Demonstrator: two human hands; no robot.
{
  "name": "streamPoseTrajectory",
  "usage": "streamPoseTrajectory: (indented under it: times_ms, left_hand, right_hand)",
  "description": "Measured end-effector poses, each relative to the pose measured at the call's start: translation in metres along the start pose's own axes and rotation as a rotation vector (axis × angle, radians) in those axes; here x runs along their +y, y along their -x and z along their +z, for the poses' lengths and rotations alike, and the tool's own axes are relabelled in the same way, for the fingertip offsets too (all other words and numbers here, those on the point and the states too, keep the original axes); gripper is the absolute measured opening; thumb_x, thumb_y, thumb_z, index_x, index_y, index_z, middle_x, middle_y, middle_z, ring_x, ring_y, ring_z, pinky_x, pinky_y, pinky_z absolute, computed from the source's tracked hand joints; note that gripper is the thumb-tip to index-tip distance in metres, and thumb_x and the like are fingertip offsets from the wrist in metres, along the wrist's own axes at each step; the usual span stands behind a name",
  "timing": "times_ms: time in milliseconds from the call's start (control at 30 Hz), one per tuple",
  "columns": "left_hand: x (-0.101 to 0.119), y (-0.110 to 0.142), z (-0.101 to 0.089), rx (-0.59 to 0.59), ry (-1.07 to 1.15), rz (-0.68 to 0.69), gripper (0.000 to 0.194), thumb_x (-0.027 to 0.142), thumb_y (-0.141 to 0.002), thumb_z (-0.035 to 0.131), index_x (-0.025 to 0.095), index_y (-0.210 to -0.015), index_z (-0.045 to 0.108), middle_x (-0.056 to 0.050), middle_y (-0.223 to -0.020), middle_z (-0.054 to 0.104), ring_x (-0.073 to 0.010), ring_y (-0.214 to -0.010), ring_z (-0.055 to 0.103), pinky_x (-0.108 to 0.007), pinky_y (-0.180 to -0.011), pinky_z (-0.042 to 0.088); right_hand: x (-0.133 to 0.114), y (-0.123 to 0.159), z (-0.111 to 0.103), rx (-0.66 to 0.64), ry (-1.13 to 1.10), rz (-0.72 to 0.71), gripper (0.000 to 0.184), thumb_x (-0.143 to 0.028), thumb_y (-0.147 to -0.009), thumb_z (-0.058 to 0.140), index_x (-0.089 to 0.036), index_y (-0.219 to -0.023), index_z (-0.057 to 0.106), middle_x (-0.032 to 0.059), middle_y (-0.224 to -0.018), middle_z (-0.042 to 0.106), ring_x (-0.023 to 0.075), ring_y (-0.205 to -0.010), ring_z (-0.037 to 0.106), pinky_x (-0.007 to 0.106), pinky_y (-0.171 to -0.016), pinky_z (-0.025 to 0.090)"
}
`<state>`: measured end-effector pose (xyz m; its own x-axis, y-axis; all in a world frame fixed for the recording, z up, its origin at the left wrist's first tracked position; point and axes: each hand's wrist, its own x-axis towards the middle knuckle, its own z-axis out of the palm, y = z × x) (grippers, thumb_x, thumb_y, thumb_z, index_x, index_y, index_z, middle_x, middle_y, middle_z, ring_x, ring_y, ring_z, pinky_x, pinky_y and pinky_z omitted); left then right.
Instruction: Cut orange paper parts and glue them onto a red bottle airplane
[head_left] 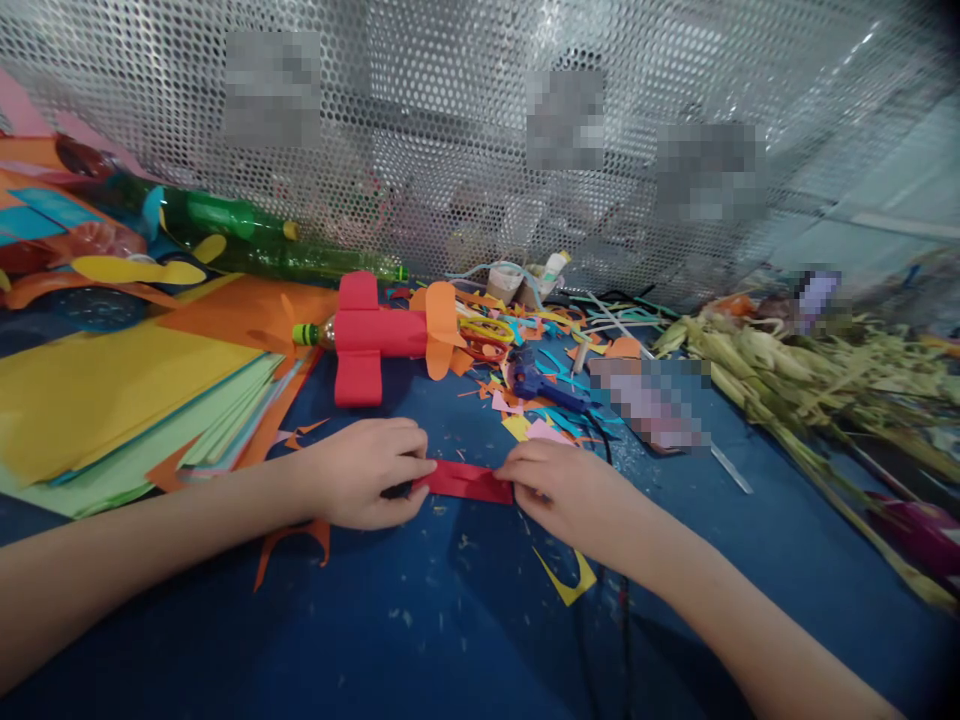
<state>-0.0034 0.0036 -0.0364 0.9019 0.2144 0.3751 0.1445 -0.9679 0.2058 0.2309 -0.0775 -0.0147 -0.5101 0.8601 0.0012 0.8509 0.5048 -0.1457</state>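
A folded strip of red paper (pixel 472 481) lies on the blue tabletop between my hands. My left hand (pixel 371 470) has its bent fingers closed on the strip's left end. On the opposite end, the fingertips of my right hand (pixel 574 495) pinch the paper near its corner. Just beyond them lies a plastic bottle wrapped in red paper (pixel 382 334), with red flaps like wings, an orange paper piece (pixel 441 330) at one end and a yellow-green cap (pixel 305 334). A blue glue gun (pixel 551 388) rests past my right hand, its black cord running beneath that arm.
Coloured paper sheets (pixel 112 385) are stacked at left, below green bottles (pixel 232 215). Paper scraps (pixel 517 400) and paper cups (pixel 505 282) lie farther back. Corn husks (pixel 787 370) cover the right side. A perforated metal screen (pixel 450 120) stands behind.
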Motion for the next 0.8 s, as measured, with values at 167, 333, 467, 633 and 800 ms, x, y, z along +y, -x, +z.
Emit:
streamPoseTrajectory:
  times_ms: [167,333,467,633,800]
  left_hand:
    - [-0.001,0.000,0.002,-0.069,0.021,-0.039,0.020,0.019,-0.079,0.046,0.013,-0.084,0.065,-0.008,-0.073,0.055,-0.0171,-0.069,0.050,-0.029,-0.062,0.044]
    - [-0.003,0.000,0.002,-0.053,0.012,-0.017,0.023,0.018,-0.081,0.043,0.013,-0.086,0.065,-0.006,-0.069,0.054,-0.0164,-0.066,0.049,-0.028,-0.061,0.044]
    - [-0.004,-0.001,0.002,-0.031,0.031,-0.026,0.023,0.019,-0.082,0.043,0.014,-0.085,0.066,-0.006,-0.069,0.054,-0.0156,-0.066,0.050,-0.026,-0.059,0.043]
    - [-0.005,-0.002,0.002,0.016,0.066,-0.080,0.024,0.019,-0.083,0.043,0.014,-0.077,0.066,-0.005,-0.066,0.054,-0.0137,-0.063,0.050,-0.025,-0.058,0.041]
    - [-0.006,-0.001,0.002,0.036,0.064,-0.086,0.026,0.019,-0.084,0.045,0.014,-0.067,0.064,-0.005,-0.064,0.054,-0.0138,-0.063,0.051,-0.025,-0.058,0.041]
  right_hand:
    - [-0.005,-0.007,0.011,0.076,0.110,-0.057,0.048,-0.015,-0.087,0.042,-0.033,-0.132,0.040,0.0059,-0.096,0.056,0.0202,-0.087,0.051,0.035,-0.074,0.041]
    - [-0.009,-0.009,0.015,0.055,0.159,-0.039,0.050,-0.014,-0.085,0.044,-0.034,-0.131,0.042,0.0063,-0.093,0.054,0.0204,-0.083,0.049,0.035,-0.072,0.038]
    - [-0.005,-0.007,0.011,0.054,0.117,-0.022,0.044,-0.012,-0.085,0.043,-0.033,-0.123,0.052,0.0058,-0.093,0.055,0.0195,-0.083,0.050,0.034,-0.071,0.039]
    - [0.000,-0.002,0.001,0.035,0.115,0.038,0.038,-0.013,-0.083,0.048,-0.036,-0.110,0.062,0.0048,-0.093,0.056,0.0200,-0.085,0.052,0.034,-0.071,0.042]
    - [0.000,0.005,-0.011,-0.078,0.127,0.134,0.037,-0.009,-0.081,0.048,-0.032,-0.104,0.066,0.0051,-0.091,0.059,0.0226,-0.089,0.055,0.036,-0.070,0.045]
